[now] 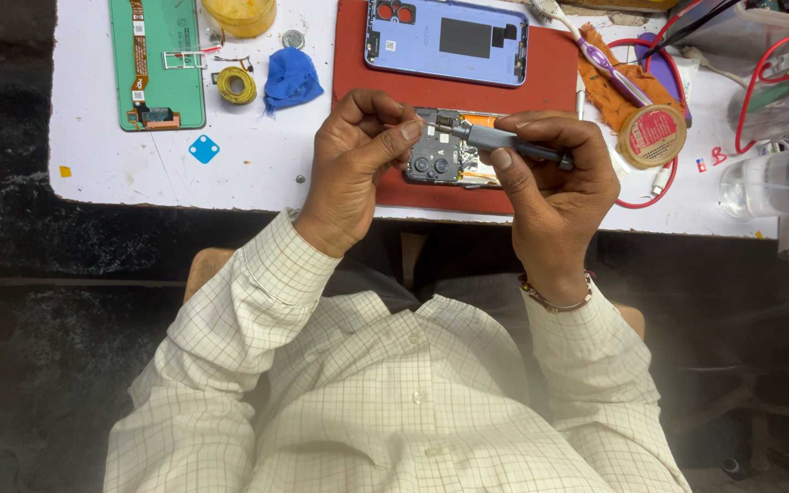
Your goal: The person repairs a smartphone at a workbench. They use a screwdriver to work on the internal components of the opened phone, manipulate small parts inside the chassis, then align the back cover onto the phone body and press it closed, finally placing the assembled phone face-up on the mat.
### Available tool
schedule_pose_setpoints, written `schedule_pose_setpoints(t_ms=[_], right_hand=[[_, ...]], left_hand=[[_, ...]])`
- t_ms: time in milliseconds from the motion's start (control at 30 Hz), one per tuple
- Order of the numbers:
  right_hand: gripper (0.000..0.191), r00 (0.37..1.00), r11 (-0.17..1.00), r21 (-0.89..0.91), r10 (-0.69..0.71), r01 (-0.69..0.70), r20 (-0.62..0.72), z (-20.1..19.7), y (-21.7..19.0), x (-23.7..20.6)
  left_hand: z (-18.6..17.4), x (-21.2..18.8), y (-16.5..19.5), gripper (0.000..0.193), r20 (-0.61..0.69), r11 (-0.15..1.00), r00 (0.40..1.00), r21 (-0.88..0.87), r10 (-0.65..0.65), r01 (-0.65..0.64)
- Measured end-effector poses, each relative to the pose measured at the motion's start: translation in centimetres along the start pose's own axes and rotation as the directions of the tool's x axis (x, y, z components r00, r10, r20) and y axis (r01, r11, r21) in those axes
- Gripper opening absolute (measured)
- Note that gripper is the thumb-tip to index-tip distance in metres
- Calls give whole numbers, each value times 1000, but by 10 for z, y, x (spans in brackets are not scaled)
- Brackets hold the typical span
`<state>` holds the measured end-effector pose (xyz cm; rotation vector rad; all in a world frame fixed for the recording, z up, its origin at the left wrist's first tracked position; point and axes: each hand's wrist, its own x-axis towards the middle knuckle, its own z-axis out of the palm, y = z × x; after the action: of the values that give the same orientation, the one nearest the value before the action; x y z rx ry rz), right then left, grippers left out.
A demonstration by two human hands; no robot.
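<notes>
An opened phone (438, 155), its camera end and inner parts showing, lies on a red mat (541, 82) at the near edge of the white surface (257, 155). The left hand (358, 164) pinches the phone's left end with closed fingers. The right hand (554, 178) is clamped around a grey screwdriver (509, 141), whose tip meets the phone's top. Farther back on the mat lies a lilac phone back cover (447, 41). To the left sit a blue cloth (290, 78), a yellow tape roll (236, 85) and a green phone frame (157, 64); to the right, a toothbrush (609, 68) and red wires (751, 82)
</notes>
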<state>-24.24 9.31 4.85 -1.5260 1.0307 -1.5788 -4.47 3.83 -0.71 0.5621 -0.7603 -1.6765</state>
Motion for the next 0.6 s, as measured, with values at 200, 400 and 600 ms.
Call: schedule_pose_setpoints(t_ms=[200,400,600], right_hand=[[23,1000,1000,5,13,-13,9,0,-1,1],[23,1000,1000,12,11,-11,12,0,0,1],[24,999,1000,-29,13,-12,35,-2,-1,1]], left_hand=[[-2,1,-2,21,-16,1000,1000,14,14,-13],[-2,1,-3,20,-16,1000,1000,14,13,-13],[-3,1,-4,20,-9,1000,1000,2,21,-21]])
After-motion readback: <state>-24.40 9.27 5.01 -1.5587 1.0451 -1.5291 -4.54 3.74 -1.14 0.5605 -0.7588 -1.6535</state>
